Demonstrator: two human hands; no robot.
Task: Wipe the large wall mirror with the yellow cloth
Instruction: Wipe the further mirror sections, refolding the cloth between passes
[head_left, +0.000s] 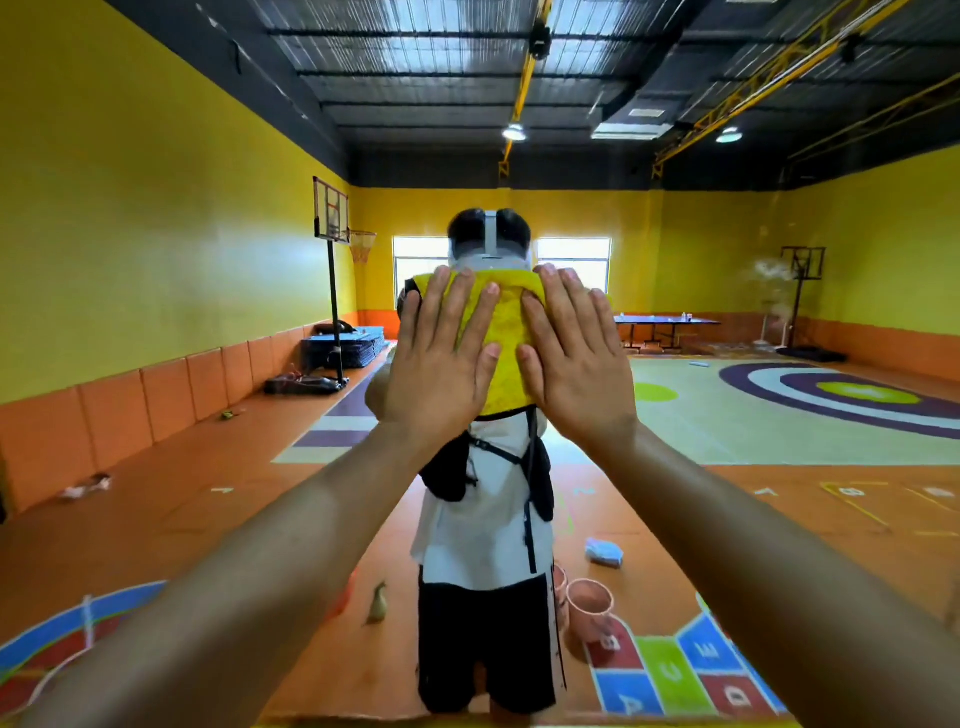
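The large wall mirror (727, 249) fills almost the whole view and reflects a yellow-walled gym with a person standing in it. The yellow cloth (506, 332) is spread flat on the glass at head height, covering the reflected face. My left hand (441, 358) lies flat on the cloth's left half with fingers spread. My right hand (571, 364) presses on its right half the same way. Both arms reach straight forward, and the cloth's middle shows between the hands.
A whitish smear (769, 270) marks the glass at upper right. In the reflection, two pink buckets (589, 603), a blue rag (603, 552) and a small pale bottle (377, 603) sit on the orange floor near my feet. The mirror's bottom edge (519, 721) runs along the frame bottom.
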